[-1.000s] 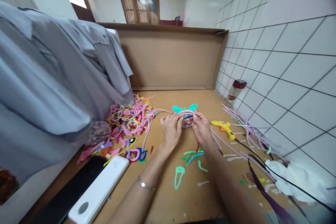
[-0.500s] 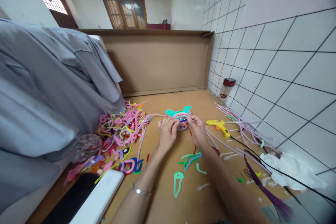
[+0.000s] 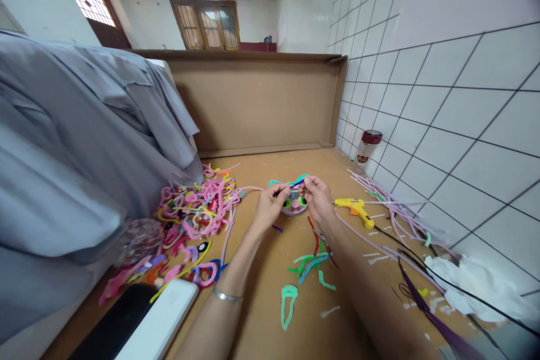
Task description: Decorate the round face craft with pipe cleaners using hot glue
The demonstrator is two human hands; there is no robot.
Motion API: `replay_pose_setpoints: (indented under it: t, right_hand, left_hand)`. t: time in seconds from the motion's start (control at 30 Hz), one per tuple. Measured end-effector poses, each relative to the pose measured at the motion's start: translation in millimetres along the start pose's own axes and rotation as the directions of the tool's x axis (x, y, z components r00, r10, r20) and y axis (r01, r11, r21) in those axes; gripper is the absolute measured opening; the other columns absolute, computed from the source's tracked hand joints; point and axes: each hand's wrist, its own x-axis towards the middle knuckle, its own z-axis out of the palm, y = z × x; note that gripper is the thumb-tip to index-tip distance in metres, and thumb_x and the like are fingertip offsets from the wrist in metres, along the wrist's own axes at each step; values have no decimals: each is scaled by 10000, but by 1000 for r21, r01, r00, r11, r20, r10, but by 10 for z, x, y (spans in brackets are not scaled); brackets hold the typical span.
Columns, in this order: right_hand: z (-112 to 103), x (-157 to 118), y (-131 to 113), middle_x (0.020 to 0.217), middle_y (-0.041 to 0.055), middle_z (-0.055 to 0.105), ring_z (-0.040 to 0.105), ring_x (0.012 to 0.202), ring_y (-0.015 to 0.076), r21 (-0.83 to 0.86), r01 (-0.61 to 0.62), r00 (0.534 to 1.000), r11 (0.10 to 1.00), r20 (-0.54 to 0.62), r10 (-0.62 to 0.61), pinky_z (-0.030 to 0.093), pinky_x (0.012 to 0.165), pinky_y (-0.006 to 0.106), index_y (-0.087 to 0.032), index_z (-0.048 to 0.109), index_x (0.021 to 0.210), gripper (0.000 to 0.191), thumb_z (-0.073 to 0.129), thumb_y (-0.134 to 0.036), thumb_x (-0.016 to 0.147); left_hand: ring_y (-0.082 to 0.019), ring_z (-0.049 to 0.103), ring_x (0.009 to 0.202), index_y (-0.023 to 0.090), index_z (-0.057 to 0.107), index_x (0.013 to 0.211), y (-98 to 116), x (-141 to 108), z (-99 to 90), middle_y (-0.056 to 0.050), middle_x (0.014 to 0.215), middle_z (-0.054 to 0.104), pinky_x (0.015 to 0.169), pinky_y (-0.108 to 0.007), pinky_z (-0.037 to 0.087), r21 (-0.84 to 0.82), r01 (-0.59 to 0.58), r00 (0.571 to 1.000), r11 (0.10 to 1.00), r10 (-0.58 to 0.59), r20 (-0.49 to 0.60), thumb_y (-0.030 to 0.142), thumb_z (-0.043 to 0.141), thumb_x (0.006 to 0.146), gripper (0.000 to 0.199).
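Note:
A dark blue pipe cleaner (image 3: 297,184) is stretched between my two hands, its ends pinched in the fingertips. My left hand (image 3: 270,202) grips one end, with a bangle on that wrist. Closed on the other end is my right hand (image 3: 317,197). Just beyond and below the fingers lies a round animal face (image 3: 294,203) with green ears, yellow-green eyes and a pink nose, partly hidden by my hands. A short dark blue piece (image 3: 277,229) rests on the cardboard below my left hand.
A yellow glue gun (image 3: 355,209) with a black cord lies to the right, near long lilac stems (image 3: 390,208). Pink pipe-cleaner pieces (image 3: 211,197) heap up at left. Green and blue pieces (image 3: 312,264) lie in front. A jar (image 3: 368,149) stands against the tiled wall.
My hands have lifted the blue pipe cleaner slightly, uncovering the face's eyes and nose. A short blue piece now shows on the cardboard below my left hand.

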Motion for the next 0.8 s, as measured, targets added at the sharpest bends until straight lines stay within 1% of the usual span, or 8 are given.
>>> replay_pose_setpoints:
  t: [0.13,0.3,0.5,0.6,0.67,0.7,0.77,0.8]
  right_hand:
    - [0,17,7,600,-35,605,538,542,103,-43,51,999,998,-6,-51,434,538,232,-197,600,720,337,796,-463,657]
    - [-66,-37,3,599,-33,616,538,553,110,-67,58,998,996,-25,-60,420,542,235,-204,604,707,339,808,-468,641]
    - [-87,-110,38,588,-36,603,528,545,111,17,5,999,1000,-33,-5,423,534,232,-212,594,669,333,817,-449,597]
    - [-114,-121,72,616,-24,618,542,554,122,-61,20,999,998,-31,-22,441,553,247,-213,596,698,318,767,-477,654]
    - [-148,-124,76,644,-10,632,545,562,129,-205,86,993,975,-65,-101,443,567,260,-206,601,709,309,699,-500,726]
    - [-167,-129,70,662,-2,636,551,580,136,-294,135,982,946,-87,-167,448,585,269,-203,606,718,306,657,-501,767]
    - [-196,-147,47,727,18,650,583,661,159,-476,251,939,843,-93,-332,470,655,295,-200,627,769,284,580,-470,841]
    - [-205,-162,31,778,32,660,600,721,174,-558,311,909,769,-62,-413,481,701,311,-200,644,815,265,552,-442,868]
  left_hand:
    - [-151,548,685,148,674,750,34,55,-57,-20,708,644,662,-255,423,-30,61,998,998,-60,17,437,605,777,299]
    - [-129,510,608,157,648,659,64,54,-55,13,603,591,617,-246,400,-10,103,992,995,-102,73,393,607,763,261]
    - [-118,484,578,161,629,611,123,54,-50,24,565,556,593,-241,392,-60,152,988,987,-152,-1,369,642,682,220]
    - [-113,479,569,159,628,587,133,47,-51,24,554,555,583,-236,387,-89,186,982,978,-188,-12,341,640,655,195]
    - [-112,486,568,159,624,568,144,43,-60,22,550,562,586,-235,394,-106,204,978,973,-207,-15,328,631,641,185]
    - [-112,488,567,160,620,559,152,43,-68,22,547,563,590,-237,399,-111,210,977,971,-214,-20,328,627,636,185]
    - [-112,488,563,162,613,546,166,47,-85,22,541,565,597,-240,403,-113,219,974,969,-224,-32,331,622,627,187]
    - [-112,488,561,163,612,543,170,50,-92,22,539,568,598,-241,403,-112,222,973,968,-228,-39,331,620,623,186]
